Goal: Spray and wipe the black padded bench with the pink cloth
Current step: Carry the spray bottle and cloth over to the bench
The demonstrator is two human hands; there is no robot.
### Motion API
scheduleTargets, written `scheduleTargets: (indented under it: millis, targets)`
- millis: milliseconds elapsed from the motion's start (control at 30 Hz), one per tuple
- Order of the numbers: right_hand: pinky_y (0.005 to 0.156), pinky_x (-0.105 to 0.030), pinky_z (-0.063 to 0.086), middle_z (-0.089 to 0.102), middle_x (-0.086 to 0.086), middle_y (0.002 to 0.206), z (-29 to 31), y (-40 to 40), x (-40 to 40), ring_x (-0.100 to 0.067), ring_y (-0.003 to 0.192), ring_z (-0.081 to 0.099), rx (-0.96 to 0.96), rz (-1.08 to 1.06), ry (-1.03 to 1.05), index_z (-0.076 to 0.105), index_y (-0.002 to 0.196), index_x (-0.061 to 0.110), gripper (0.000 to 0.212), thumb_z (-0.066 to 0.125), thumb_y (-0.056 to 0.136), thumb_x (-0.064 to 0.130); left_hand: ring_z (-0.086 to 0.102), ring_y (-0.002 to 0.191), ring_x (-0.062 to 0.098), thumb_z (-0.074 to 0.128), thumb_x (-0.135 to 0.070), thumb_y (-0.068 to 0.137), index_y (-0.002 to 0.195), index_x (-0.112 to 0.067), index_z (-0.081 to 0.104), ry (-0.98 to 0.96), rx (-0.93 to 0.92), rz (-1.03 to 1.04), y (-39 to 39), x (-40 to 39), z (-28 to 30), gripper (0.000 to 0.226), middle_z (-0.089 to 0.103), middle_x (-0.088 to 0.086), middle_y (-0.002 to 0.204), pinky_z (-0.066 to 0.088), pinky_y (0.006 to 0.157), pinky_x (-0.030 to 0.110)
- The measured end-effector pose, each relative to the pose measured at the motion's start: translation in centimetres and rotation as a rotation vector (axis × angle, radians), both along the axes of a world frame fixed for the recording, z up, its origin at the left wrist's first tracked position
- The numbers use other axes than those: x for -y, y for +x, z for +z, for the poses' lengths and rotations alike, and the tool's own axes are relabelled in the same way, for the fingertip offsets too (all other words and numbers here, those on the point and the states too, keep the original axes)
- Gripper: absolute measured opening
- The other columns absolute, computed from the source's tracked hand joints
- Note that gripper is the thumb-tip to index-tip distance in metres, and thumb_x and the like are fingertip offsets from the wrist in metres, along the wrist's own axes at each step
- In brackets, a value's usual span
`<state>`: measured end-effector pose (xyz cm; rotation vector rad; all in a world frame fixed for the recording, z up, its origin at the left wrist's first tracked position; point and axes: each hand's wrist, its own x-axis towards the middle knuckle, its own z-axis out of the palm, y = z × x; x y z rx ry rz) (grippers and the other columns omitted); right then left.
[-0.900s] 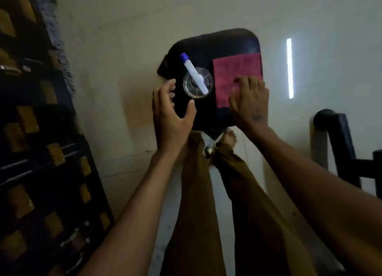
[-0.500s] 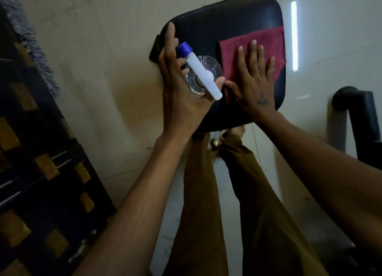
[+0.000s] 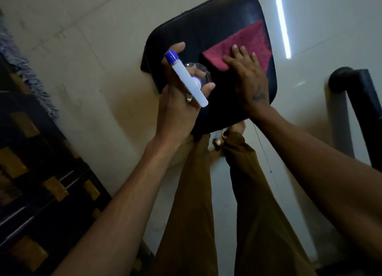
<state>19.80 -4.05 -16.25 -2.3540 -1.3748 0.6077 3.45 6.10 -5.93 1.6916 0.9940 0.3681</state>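
The black padded bench (image 3: 213,19) fills the upper middle of the head view, seen from above. A clear spray bottle (image 3: 186,78) with a white trigger head and blue nozzle stands at the bench's left side. My left hand (image 3: 177,102) is wrapped around the bottle, fingers curled over its far side and thumb on the near side. The pink cloth (image 3: 246,46) lies flat on the right half of the bench. My right hand (image 3: 248,77) presses palm-down on the cloth's near edge, fingers spread.
A dark cabinet with gold squares (image 3: 37,182) runs along the left. A black padded frame (image 3: 357,102) stands at the right. Pale tiled floor (image 3: 93,48) surrounds the bench. My brown-trousered legs (image 3: 196,203) and a bare foot (image 3: 237,129) are below the bench.
My left hand reached the spray bottle and closed around it. My right hand stayed flat on the cloth, which turned slightly. The camera came closer to the bench.
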Motion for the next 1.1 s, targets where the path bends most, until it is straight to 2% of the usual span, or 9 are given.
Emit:
scheduleTargets:
  millis: [133, 267, 400, 633, 733, 800, 933, 1033, 1100]
  targets:
    - [0.095, -0.025, 0.049, 0.07, -0.008, 0.12, 6.1, 0.3, 1.9, -0.016, 0.109, 0.062, -0.201, -0.318, 0.056, 0.065, 0.125, 0.014, 0.029, 0.05, 0.1, 0.009, 0.061, 0.094, -0.007, 0.069, -0.015, 0.095, 0.147, -0.001, 0.024, -0.017, -0.103, -0.031, -0.1, 0.5, 1.4, 0.071, 0.056, -0.019, 0.096, 0.051, 0.084, 0.011]
    - [0.074, -0.034, 0.06, 0.07, -0.002, 0.106, 12.7, -0.2, 6.7, -0.013, 0.088, 0.069, -0.377, -0.641, 0.144, 0.065, 0.123, 0.019, 0.027, 0.046, 0.104, 0.014, 0.062, 0.095, -0.002, 0.062, -0.02, 0.099, 0.154, -0.01, 0.021, -0.042, -0.186, -0.153, 0.5, 3.0, 5.6, 0.069, 0.059, -0.019, 0.1, 0.054, 0.085, 0.018]
    - [0.049, -0.013, 0.048, 0.065, -0.006, 0.099, 19.8, -1.3, 13.3, 0.002, 0.058, 0.062, -0.475, -0.941, 0.182, 0.062, 0.126, 0.008, 0.027, 0.044, 0.106, 0.01, 0.059, 0.09, -0.011, 0.06, -0.021, 0.101, 0.156, -0.016, 0.017, -0.027, -0.249, -0.305, 1.8, 7.5, 11.4, 0.07, 0.056, -0.025, 0.097, 0.057, 0.084, 0.03]
    - [0.05, -0.006, 0.046, 0.063, 0.004, 0.098, 29.1, -4.1, 29.6, 0.016, 0.06, 0.06, -0.484, -1.35, 0.379, 0.055, 0.138, 0.013, 0.034, 0.046, 0.106, 0.01, 0.059, 0.075, 0.002, 0.061, -0.022, 0.1, 0.152, -0.017, 0.022, 0.07, -0.223, -0.592, 5.4, 19.8, 18.6, 0.065, 0.057, -0.014, 0.086, 0.051, 0.069, 0.028]
    - [0.056, -0.025, 0.06, 0.068, 0.002, 0.109, 31.6, -5.3, 37.9, -0.003, 0.078, 0.07, -0.436, -1.493, 0.444, 0.055, 0.14, 0.02, 0.035, 0.047, 0.106, 0.018, 0.066, 0.08, 0.022, 0.062, -0.025, 0.098, 0.138, -0.017, 0.033, 0.139, -0.171, -0.725, 6.8, 26.3, 21.0, 0.05, 0.06, -0.013, 0.085, 0.047, 0.065, 0.025]
    - [0.073, -0.041, 0.063, 0.068, 0.0, 0.119, 33.1, -6.1, 43.2, -0.017, 0.094, 0.07, -0.409, -1.551, 0.456, 0.054, 0.141, 0.021, 0.036, 0.046, 0.106, 0.022, 0.063, 0.075, 0.011, 0.063, -0.02, 0.099, 0.147, -0.008, 0.029, 0.207, -0.138, -0.786, 7.8, 31.3, 22.8, 0.06, 0.056, -0.02, 0.084, 0.043, 0.059, 0.017]
    - [0.067, -0.018, 0.055, 0.063, 0.012, 0.109, 36.3, -6.3, 52.5, 0.0, 0.083, 0.061, -0.363, -1.622, 0.503, 0.047, 0.146, 0.023, 0.039, 0.042, 0.107, 0.026, 0.059, 0.071, 0.009, 0.066, -0.02, 0.097, 0.147, -0.005, 0.027, 0.275, -0.028, -0.922, 9.9, 42.1, 26.2, 0.066, 0.061, -0.012, 0.087, 0.043, 0.06, 0.01]
    - [0.075, -0.017, 0.053, 0.063, 0.0, 0.127, 38.0, -5.9, 59.1, -0.006, 0.097, 0.062, -0.313, -1.694, 0.548, 0.045, 0.148, 0.022, 0.041, 0.042, 0.107, 0.028, 0.066, 0.077, 0.018, 0.066, -0.019, 0.096, 0.139, -0.007, 0.033, 0.301, 0.018, -1.054, 11.9, 49.2, 27.9, 0.055, 0.067, 0.005, 0.095, 0.05, 0.064, 0.019]
    - [0.063, -0.005, 0.046, 0.061, 0.003, 0.123, 38.9, -5.4, 63.1, 0.005, 0.086, 0.056, -0.267, -1.735, 0.554, 0.045, 0.148, 0.021, 0.041, 0.042, 0.108, 0.026, 0.068, 0.079, 0.017, 0.066, -0.02, 0.096, 0.132, -0.006, 0.039, 0.315, 0.026, -1.119, 13.2, 53.2, 28.7, 0.047, 0.067, 0.004, 0.096, 0.054, 0.066, 0.023]
